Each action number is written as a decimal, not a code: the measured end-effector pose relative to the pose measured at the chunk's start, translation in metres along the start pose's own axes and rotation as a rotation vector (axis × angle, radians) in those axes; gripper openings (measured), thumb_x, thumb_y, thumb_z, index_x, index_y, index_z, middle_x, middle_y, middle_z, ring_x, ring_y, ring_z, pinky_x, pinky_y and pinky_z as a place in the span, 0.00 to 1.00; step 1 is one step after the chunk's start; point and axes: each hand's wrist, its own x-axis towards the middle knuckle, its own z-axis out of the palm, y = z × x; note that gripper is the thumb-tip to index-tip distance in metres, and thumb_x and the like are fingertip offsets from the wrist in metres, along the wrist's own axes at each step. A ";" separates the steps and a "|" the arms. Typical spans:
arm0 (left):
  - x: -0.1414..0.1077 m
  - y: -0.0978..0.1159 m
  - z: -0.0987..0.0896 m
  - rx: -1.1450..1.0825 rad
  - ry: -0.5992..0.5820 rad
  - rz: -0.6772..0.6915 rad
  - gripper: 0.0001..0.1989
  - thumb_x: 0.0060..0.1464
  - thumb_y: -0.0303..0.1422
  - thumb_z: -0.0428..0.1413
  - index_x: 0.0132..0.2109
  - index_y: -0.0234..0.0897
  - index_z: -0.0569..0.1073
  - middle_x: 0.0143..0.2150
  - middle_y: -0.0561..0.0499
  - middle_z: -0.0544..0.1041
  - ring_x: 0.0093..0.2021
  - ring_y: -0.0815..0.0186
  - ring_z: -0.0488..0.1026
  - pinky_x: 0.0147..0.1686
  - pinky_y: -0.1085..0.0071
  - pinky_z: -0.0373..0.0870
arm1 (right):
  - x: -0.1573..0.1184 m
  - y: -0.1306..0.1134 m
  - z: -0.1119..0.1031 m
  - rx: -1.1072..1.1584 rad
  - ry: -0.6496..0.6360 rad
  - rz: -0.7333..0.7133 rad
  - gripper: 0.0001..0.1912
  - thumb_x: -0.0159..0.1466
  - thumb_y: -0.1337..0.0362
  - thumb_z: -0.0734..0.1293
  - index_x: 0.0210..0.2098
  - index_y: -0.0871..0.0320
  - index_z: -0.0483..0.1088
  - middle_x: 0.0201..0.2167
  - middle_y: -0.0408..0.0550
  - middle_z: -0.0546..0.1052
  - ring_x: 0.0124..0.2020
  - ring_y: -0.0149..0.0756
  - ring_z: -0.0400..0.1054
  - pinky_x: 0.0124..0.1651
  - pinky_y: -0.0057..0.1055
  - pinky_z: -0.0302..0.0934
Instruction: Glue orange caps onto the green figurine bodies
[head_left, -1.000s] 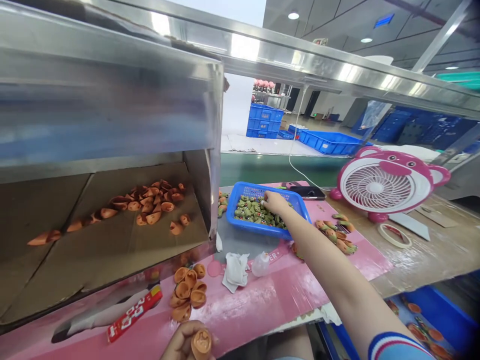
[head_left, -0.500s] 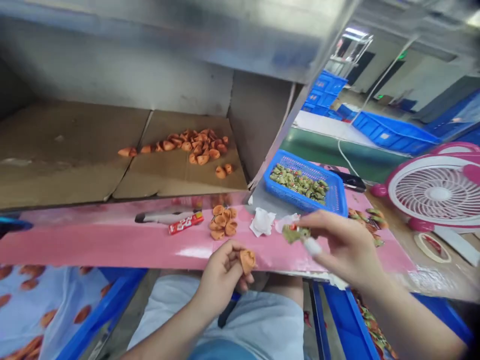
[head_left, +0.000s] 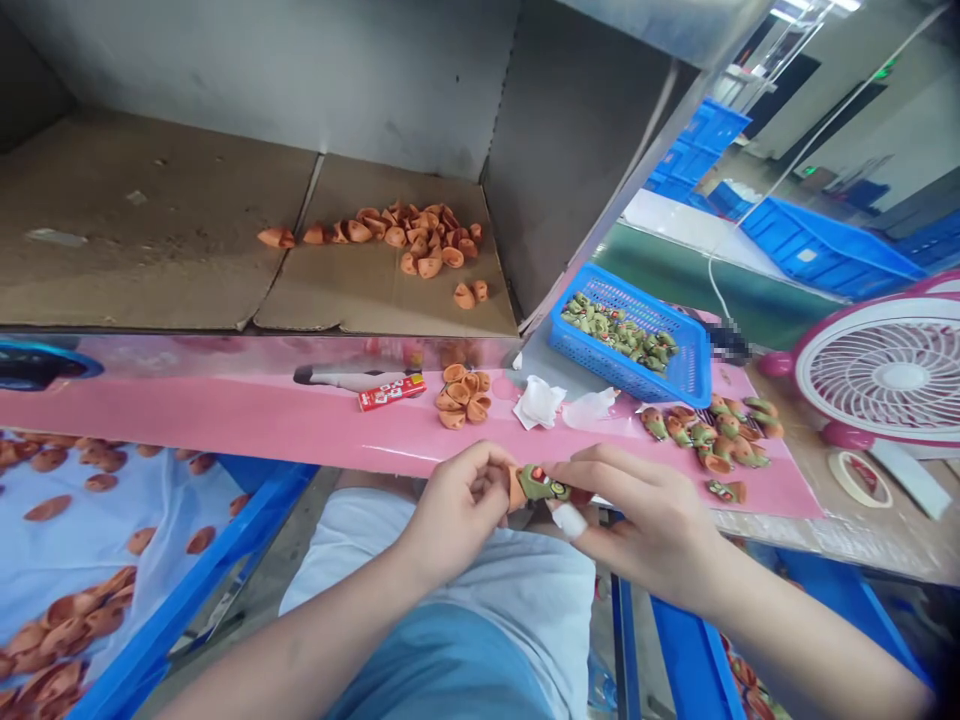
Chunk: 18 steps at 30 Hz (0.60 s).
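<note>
My left hand pinches an orange shell piece above my lap, at the front edge of the pink mat. Against that shell my right hand, its thumb wrapped in white, holds a green piece with red and yellow details. The two pieces touch. Just beyond my hands lies a small cluster of orange shells, with a crumpled white tissue to its right. Green-and-orange pieces are grouped on the mat's right part. Behind them, a blue basket holds many green pieces.
More orange shells lie on cardboard inside the metal booth. A red packet rests on the mat. At the right are a pink fan and a tape roll. A blue crate stands lower left.
My right hand has moved left and down, bringing the green piece against the orange shell in my left hand. The camera view has shifted, showing more of the lower left crate.
</note>
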 end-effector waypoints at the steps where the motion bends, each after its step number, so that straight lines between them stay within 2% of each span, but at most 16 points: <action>1: -0.001 0.000 0.000 0.010 -0.001 0.006 0.04 0.47 0.25 0.47 0.32 0.34 0.65 0.21 0.57 0.65 0.20 0.75 0.63 0.20 0.79 0.61 | 0.000 0.000 0.001 -0.008 -0.007 -0.004 0.11 0.55 0.73 0.60 0.38 0.59 0.64 0.28 0.46 0.69 0.25 0.27 0.63 0.27 0.23 0.61; 7: -0.002 -0.002 0.000 0.019 -0.002 -0.003 0.03 0.47 0.25 0.48 0.31 0.34 0.65 0.22 0.57 0.66 0.20 0.75 0.64 0.21 0.79 0.61 | -0.006 0.000 0.005 -0.081 -0.067 -0.024 0.13 0.55 0.73 0.59 0.41 0.60 0.63 0.31 0.48 0.70 0.28 0.29 0.65 0.29 0.25 0.62; 14: -0.001 -0.001 0.002 -0.004 0.015 -0.019 0.01 0.46 0.26 0.49 0.30 0.34 0.65 0.21 0.57 0.66 0.20 0.74 0.64 0.21 0.78 0.62 | -0.014 0.000 0.006 -0.145 -0.062 -0.038 0.16 0.57 0.74 0.58 0.46 0.59 0.61 0.35 0.49 0.72 0.35 0.31 0.69 0.34 0.25 0.66; 18: -0.002 -0.005 0.004 0.054 0.005 -0.014 0.04 0.49 0.31 0.50 0.31 0.34 0.65 0.21 0.55 0.67 0.21 0.73 0.64 0.21 0.77 0.62 | -0.016 -0.001 0.006 -0.172 -0.076 -0.030 0.17 0.57 0.75 0.56 0.46 0.58 0.61 0.36 0.49 0.73 0.36 0.32 0.70 0.34 0.24 0.66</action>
